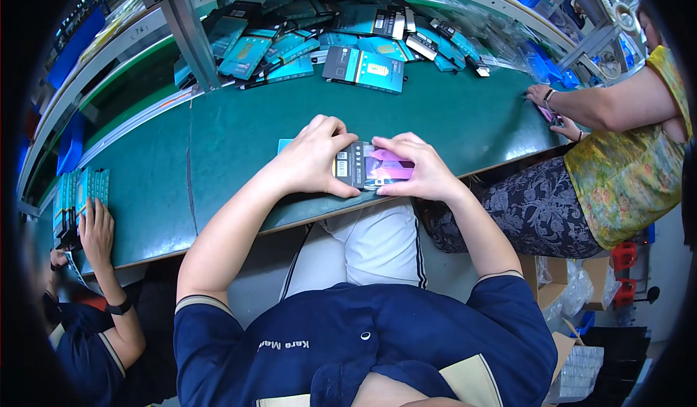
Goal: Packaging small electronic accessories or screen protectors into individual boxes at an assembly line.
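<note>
Close to the table's front edge, my two hands hold a flat package between them. Its left part is a black and teal cardboard box [353, 161] with a white barcode label. On the right, a pink item [390, 165] shows under clear plastic; what kind of item it is I cannot make out. My left hand [316, 156] grips the box with thumb and fingers along its near and far edges. My right hand [420, 166] pinches the clear plastic part the same way. Whether the plastic part sits partly inside the box is hard to tell.
A heap of teal and black boxes [290, 37] covers the far side of the green table [247, 138]. At left a co-worker's hand [96, 229] touches a row of teal boxes [81, 193]. At right another co-worker's hands [555, 109] hold something pink. A metal post [190, 37] stands back left.
</note>
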A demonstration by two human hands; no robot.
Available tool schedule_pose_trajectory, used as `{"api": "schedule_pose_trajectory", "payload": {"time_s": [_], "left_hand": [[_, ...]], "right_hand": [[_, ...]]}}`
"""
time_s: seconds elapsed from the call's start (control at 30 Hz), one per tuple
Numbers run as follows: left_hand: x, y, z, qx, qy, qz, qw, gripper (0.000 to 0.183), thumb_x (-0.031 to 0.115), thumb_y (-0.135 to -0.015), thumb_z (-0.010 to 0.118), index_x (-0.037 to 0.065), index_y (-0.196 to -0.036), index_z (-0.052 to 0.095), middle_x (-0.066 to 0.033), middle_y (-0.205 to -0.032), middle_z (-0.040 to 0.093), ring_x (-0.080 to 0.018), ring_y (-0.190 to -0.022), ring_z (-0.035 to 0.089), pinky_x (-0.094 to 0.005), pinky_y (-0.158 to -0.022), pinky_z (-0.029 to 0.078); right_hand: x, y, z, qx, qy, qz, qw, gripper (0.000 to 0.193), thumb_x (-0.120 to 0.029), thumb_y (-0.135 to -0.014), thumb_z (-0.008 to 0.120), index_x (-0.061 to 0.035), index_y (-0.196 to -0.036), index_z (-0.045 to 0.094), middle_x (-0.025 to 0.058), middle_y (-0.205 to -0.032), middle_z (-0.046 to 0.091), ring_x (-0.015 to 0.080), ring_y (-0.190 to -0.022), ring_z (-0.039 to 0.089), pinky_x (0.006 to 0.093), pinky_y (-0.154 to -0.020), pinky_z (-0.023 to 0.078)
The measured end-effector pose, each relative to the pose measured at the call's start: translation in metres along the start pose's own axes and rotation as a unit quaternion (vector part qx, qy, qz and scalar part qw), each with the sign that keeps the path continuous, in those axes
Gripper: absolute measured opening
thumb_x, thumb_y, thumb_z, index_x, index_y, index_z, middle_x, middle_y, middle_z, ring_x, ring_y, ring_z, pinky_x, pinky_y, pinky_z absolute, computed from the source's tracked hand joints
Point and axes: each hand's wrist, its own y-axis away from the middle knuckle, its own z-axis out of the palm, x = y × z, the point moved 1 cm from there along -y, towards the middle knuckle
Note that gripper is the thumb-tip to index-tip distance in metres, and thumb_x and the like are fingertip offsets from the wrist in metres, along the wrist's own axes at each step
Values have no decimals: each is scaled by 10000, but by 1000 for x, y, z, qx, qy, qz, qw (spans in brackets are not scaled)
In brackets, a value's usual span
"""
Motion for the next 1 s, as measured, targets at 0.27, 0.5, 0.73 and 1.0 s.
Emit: {"api": "schedule_pose_trajectory", "payload": {"time_s": [0.27, 0.5, 0.73, 1.0], "left_hand": [[16, -1, -5, 58, -41, -58, 996, 820, 429, -573, 874, 35, -1221, 561, -200, -1216, 601, -341, -1104, 623, -475, -1031, 445], [39, 18, 16, 522, 242, -37, 817, 730, 239, -658, 935, 81, -1175, 444, -105, -1084, 576, -197, -950, 603, -317, -830, 499], [47, 17, -4, 485, 550, 28, 679, 260, 4, -972, 593, 82, -1133, 405, -141, -1072, 649, -144, -959, 624, -280, -866, 509], [36, 20, 1, 504, 512, 21, 695, 167, 66, -947, 670, 32, -1060, 552, -104, -1077, 634, -142, -1008, 618, -262, -863, 497]], "right_hand": [[-47, -48, 51, 110, -430, -4, 896, 550, -109, -916, 642, 7, -1419, 452, 180, -1477, 444, 267, -1388, 401, 376, -1166, 260], [-91, -59, 27, 81, -674, 51, 732, 355, -80, -998, 501, 105, -1297, 549, 135, -1266, 629, 193, -1162, 587, 308, -1012, 446], [-84, -67, 55, 308, -468, -88, 823, 139, -21, -970, 595, 21, -1097, 632, 122, -1129, 654, 182, -1085, 614, 307, -982, 468], [-71, -70, 67, 336, -415, -72, 842, 270, 32, -906, 666, -37, -1098, 489, 126, -1062, 622, 149, -929, 629, 264, -850, 497]]}}
